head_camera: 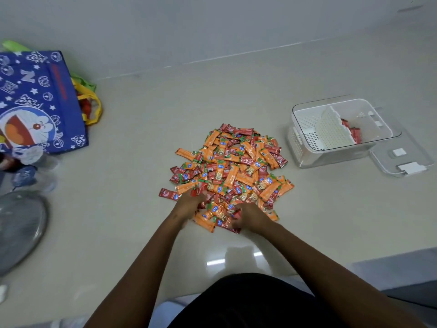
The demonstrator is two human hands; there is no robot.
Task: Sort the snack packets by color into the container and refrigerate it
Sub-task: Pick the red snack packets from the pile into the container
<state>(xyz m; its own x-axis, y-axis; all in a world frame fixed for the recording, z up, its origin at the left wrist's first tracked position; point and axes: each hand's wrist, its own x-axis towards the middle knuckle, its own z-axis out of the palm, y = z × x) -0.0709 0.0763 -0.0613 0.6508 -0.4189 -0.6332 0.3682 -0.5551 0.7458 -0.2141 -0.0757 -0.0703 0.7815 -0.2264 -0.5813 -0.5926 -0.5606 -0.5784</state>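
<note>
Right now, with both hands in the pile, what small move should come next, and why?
Probably lift the red packets the right hand is gathering and carry them to the container. Its right compartment already holds red ones; the left compartment looks empty, and the pile is still mixed.

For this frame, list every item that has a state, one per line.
Container: open, a few red packets in the right compartment, left compartment bare.
Lid: off, lying on the floor beside the container.
Packet pile: red and orange mixed, unsorted, on the floor.
Left hand: in the pile; grip unclear.
Right hand: gripping red packets.
Blue bag: on its side.
</note>
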